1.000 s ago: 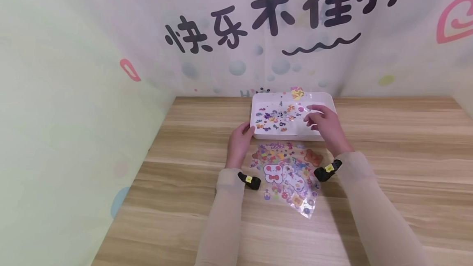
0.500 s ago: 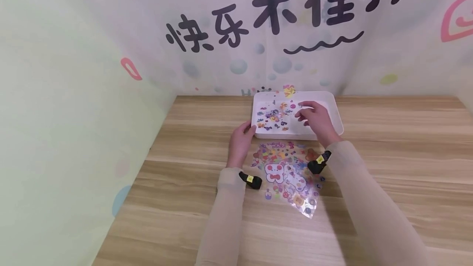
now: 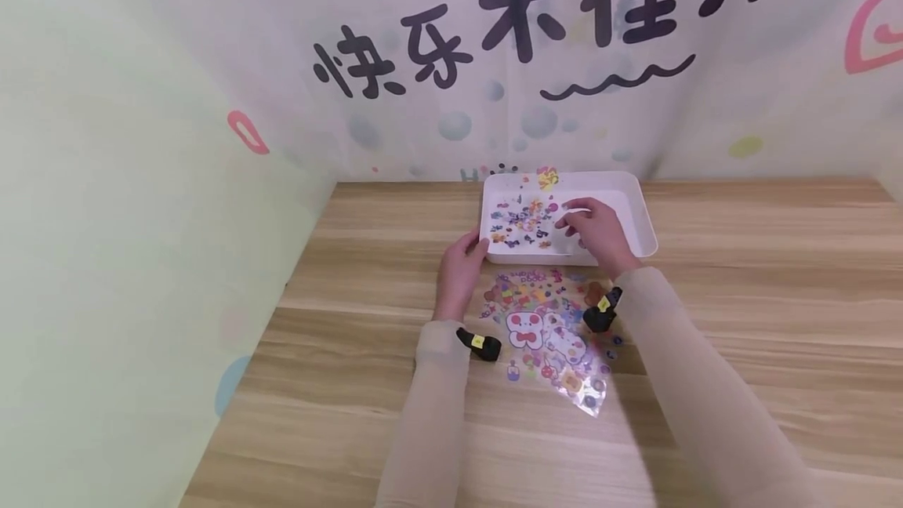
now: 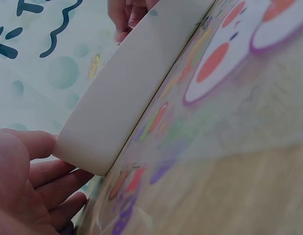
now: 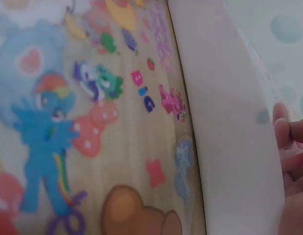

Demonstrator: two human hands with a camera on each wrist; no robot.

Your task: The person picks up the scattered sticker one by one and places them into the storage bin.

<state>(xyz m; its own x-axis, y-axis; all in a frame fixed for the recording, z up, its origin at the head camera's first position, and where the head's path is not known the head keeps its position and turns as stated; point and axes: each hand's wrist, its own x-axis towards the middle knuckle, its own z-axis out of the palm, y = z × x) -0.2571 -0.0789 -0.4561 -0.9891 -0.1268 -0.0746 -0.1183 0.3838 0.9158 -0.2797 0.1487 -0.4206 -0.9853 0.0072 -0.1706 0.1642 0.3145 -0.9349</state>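
At the back of the table stands a shallow white tray (image 3: 640, 218) with many small colourful stickers in its left half. My left hand (image 3: 460, 273) holds the tray's left front corner, thumb at the rim and fingers along the side. Above the tray, my right hand (image 3: 598, 232) pinches the edge of a clear sticker sheet. A yellow sticker (image 3: 546, 177) and a pink one (image 3: 553, 208) show on that sheet; its outline is hard to see. In the right wrist view, the tray wall (image 5: 225, 98) partly hides my right fingertips (image 5: 281, 115).
A large clear sticker sheet (image 3: 525, 332) lies on the wooden table (image 3: 339, 382) before the tray, with white cartoon animals and a blue pony (image 5: 46, 142). Behind the tray rises a printed cloth (image 3: 423, 124). A pale wall (image 3: 127, 257) stands at the left.
My right hand has moved left and slightly inward over the tray, the yellow and pink stickers shifting left with it. The left hand stays at the tray's corner.
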